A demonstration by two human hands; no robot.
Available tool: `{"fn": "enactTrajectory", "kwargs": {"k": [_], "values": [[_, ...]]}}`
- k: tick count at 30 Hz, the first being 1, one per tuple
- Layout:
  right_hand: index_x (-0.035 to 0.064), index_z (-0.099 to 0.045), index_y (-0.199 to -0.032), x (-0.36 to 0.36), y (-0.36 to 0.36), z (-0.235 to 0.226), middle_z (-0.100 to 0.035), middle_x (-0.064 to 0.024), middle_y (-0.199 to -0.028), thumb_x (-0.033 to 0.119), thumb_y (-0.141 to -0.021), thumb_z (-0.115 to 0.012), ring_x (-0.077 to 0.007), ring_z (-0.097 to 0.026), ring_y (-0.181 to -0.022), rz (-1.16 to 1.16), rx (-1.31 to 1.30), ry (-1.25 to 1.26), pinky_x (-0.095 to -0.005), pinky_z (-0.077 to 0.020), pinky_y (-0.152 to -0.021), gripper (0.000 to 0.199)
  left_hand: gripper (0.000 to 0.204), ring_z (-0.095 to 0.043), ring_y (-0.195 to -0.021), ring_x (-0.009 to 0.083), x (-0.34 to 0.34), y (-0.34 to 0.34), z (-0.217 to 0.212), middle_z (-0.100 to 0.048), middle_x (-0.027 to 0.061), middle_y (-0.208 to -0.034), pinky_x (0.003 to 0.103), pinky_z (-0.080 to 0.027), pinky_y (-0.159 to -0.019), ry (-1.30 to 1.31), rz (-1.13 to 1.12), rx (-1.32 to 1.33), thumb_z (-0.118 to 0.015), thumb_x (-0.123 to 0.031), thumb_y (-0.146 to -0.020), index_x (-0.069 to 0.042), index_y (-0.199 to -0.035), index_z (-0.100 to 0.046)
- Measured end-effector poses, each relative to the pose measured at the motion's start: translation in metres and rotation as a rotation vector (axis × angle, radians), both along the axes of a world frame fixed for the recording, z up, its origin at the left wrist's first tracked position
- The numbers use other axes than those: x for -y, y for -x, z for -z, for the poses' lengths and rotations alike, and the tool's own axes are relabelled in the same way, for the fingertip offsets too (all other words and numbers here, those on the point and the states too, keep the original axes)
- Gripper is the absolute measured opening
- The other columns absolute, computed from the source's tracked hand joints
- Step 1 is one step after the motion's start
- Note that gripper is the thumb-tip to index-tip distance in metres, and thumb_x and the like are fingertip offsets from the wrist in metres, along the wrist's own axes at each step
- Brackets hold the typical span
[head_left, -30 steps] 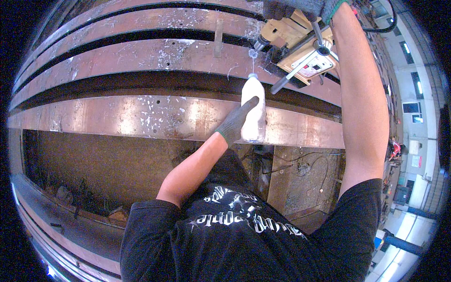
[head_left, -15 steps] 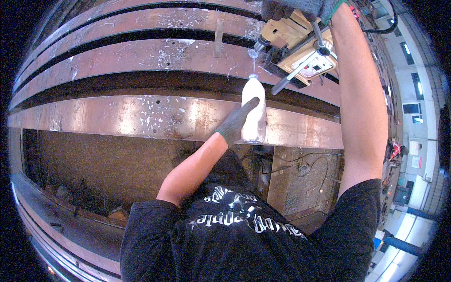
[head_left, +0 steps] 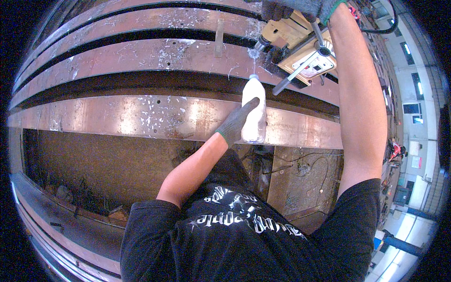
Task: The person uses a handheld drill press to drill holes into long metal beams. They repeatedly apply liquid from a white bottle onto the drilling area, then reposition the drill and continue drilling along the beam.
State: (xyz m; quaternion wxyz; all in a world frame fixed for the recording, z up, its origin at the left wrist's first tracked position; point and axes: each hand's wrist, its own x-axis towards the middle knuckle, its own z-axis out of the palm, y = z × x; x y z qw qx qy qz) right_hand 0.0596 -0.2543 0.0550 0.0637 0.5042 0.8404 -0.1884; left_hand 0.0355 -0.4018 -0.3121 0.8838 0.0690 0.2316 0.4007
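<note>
My left hand [head_left: 239, 121], in a dark glove, wraps round a squeeze bottle [head_left: 254, 110] filled with white liquid. The bottle stands with its nozzle toward the drill, and a thin stream runs from the tip to the cutter [head_left: 253, 53] under the chuck [head_left: 262, 44]. At the top edge is my right hand [head_left: 300, 8], also gloved, its fingers curled at the upper end of a spoke of the feed handle [head_left: 317, 34]. Part of that hand is cut off by the frame. The yellowish drill machine [head_left: 307, 61] sits on the steel beams, another handle spoke [head_left: 289, 81] pointing toward the bottle.
Several long rusty steel beams [head_left: 117, 115] run side by side, with dark gaps between. White shavings and splashes [head_left: 157, 113] lie on them. A flat bar [head_left: 219, 37] lies across one beam. A black cable [head_left: 392, 23] loops at the upper right. Below are cables on the floor [head_left: 310, 169].
</note>
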Motion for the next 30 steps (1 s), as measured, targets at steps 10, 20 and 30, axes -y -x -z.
{"fn": "enactTrajectory", "kwargs": {"k": [10,20,30], "values": [[0.0039,-0.072,-0.126,-0.001,0.001,0.001,-0.079,-0.0115,-0.101,0.055,-0.098,-0.060,-0.0198,-0.075,-0.089,-0.020,0.037,-0.019,-0.0341,-0.0583,-0.086,0.059,0.050,-0.071,-0.077,0.0208,0.000,-0.002,0.009,-0.071,0.0082,-0.095,0.037,-0.061,-0.069,-0.022,0.016,-0.059,-0.066,-0.050,-0.099,-0.005,-0.118,-0.064],[0.0055,-0.073,-0.126,0.001,0.005,0.001,-0.079,-0.0118,-0.102,0.057,-0.098,-0.059,-0.0206,-0.075,-0.092,0.006,0.072,-0.021,-0.0344,-0.0586,-0.087,0.060,0.052,-0.071,-0.077,0.0224,-0.001,0.001,0.010,-0.070,0.0098,-0.096,0.037,-0.061,-0.070,0.007,0.030,-0.035,-0.071,-0.046,-0.097,-0.002,-0.122,-0.060],[0.0053,-0.074,-0.124,-0.003,0.005,0.002,-0.079,-0.0120,-0.100,0.058,-0.097,-0.060,-0.0208,-0.075,-0.090,-0.005,0.087,-0.028,-0.0347,-0.0593,-0.084,0.060,0.052,-0.072,-0.078,0.0234,0.001,0.001,0.008,-0.072,0.0091,-0.097,0.039,-0.062,-0.068,-0.038,0.029,-0.101,-0.066,-0.053,-0.098,-0.006,-0.120,-0.064]]}}
